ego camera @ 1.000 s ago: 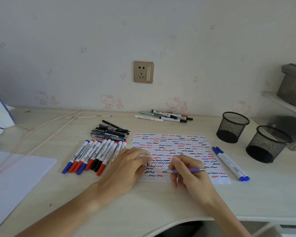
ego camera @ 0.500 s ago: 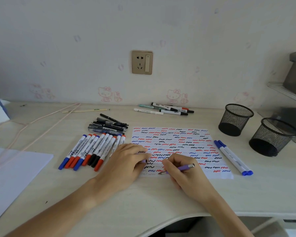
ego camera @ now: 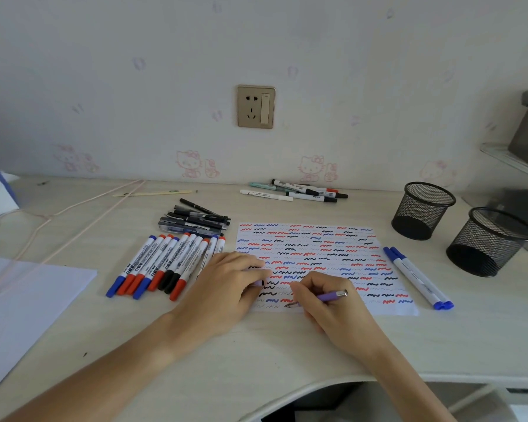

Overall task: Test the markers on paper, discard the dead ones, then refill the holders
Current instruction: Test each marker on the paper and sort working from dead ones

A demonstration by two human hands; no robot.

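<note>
Your right hand (ego camera: 333,312) slid the purple pen (ego camera: 326,296) leftward, tip on the test sheet (ego camera: 317,248) | left hand (ego camera: 226,287) beside it pinches the purple cap (ego camera: 259,283).

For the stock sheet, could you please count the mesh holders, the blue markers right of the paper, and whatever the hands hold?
Mesh holders: 2
Blue markers: 2
Purple pen, right hand: 1
Purple cap, left hand: 1
Total: 6
</note>
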